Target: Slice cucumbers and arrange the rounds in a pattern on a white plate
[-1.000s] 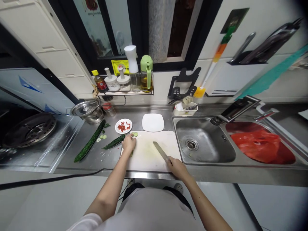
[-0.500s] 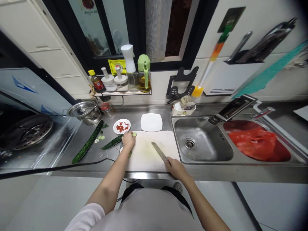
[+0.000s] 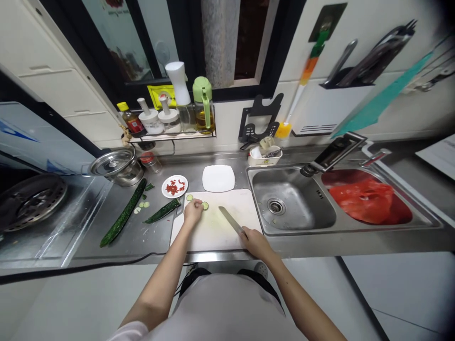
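My left hand [image 3: 193, 212] is over the left part of the white cutting board [image 3: 227, 237], its fingers pinched on a round cucumber slice [image 3: 205, 205]. Another cucumber slice [image 3: 189, 197] lies flat near the board's upper left corner. In my right hand [image 3: 255, 241] is the handle of a kitchen knife [image 3: 231, 219], its blade low over the board and pointing up and left. A cut piece of cucumber [image 3: 162, 211] rests on the steel counter just left of the board. Farther left lies a long whole cucumber [image 3: 123, 214].
Behind the board stand a small plate of chopped red pieces [image 3: 174, 186] and a white square plate [image 3: 218, 178]. Cucumber scraps [image 3: 144, 205] lie between the cucumbers. A lidded pot [image 3: 119, 166] is at the back left. The sink [image 3: 295, 203] borders the board's right side.
My left hand has moved from beside the cut cucumber piece rightward onto the board, with a slice now at its fingertips. The knife stays in my right hand. The camera view has shifted slightly.
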`<state>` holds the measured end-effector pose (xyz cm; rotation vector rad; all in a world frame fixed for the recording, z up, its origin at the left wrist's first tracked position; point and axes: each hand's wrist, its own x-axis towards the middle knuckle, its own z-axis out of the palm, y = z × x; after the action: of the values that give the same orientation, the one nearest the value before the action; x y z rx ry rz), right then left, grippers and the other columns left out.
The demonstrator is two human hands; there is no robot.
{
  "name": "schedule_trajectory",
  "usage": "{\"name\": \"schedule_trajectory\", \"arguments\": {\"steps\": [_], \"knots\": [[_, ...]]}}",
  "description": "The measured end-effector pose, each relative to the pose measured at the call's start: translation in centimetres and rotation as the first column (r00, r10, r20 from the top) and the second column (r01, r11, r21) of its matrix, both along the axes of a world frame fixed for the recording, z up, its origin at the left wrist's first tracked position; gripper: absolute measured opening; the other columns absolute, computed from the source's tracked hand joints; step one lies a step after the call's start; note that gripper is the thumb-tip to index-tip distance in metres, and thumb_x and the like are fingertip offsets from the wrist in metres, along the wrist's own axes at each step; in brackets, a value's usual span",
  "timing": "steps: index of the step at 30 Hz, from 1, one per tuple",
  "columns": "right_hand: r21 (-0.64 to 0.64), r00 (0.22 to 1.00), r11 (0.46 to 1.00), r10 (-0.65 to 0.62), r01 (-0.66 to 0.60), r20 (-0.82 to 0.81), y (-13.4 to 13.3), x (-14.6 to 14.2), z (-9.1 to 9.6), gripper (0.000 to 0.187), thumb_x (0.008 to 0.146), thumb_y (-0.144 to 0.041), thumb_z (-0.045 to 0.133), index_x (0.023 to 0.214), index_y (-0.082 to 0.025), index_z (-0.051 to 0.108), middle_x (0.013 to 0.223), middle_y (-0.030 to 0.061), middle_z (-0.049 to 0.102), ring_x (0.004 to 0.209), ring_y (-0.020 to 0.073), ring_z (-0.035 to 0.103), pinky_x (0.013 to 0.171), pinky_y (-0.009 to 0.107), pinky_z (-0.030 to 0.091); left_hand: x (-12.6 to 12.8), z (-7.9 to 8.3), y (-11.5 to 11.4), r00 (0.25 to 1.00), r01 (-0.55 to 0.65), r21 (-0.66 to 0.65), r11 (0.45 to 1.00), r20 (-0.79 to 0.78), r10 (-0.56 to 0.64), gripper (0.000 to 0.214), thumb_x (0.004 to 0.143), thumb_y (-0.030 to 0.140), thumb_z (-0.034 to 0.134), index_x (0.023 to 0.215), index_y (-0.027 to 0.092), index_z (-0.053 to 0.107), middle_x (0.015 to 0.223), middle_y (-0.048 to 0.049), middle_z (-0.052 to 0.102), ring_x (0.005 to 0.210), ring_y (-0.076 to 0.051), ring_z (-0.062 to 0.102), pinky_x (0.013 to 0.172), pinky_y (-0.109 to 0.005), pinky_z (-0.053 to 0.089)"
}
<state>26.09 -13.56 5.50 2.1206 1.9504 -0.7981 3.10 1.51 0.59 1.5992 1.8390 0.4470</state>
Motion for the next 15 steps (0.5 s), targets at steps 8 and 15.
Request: {"name": "schedule_trajectory", "arguments": {"steps": [8,15], "knots": [[-0.013,0.998,0.998,0.062,-0.061,0.034,-0.1,-1.0,1.4,0.028,0.098,-0.031,0.029,0.112,-0.02,0.051,0.099,0.0101,0.069,0.093,0.0226,0.064,0.069,0.029,0.036,2.1,-0.6,-3.3,0.992,0.095,-0.026,0.995,-0.079,-0.097,0.021,0.081,0.025,0.056,0.098,0.025,0.068,0.085,-0.0015,0.072,0.086,-0.019,0.064,0.082,-0.03,0.043],[-0.023,0.986,0.99,0.139,-0.137,0.088,-0.1,-1.0,1.8,0.027,0.097,-0.03,0.032,0.111,-0.018,0.052,0.099,0.0129,0.068,0.095,0.0244,0.064,0.074,0.031,0.04,2.1,0.1,-3.6,0.968,0.128,-0.004,0.992,-0.215,-0.126,0.027,0.082,0.022,0.052,0.101,0.027,0.07,0.102,-0.0039,0.071,0.099,-0.023,0.061,0.09,-0.036,0.038]]}}
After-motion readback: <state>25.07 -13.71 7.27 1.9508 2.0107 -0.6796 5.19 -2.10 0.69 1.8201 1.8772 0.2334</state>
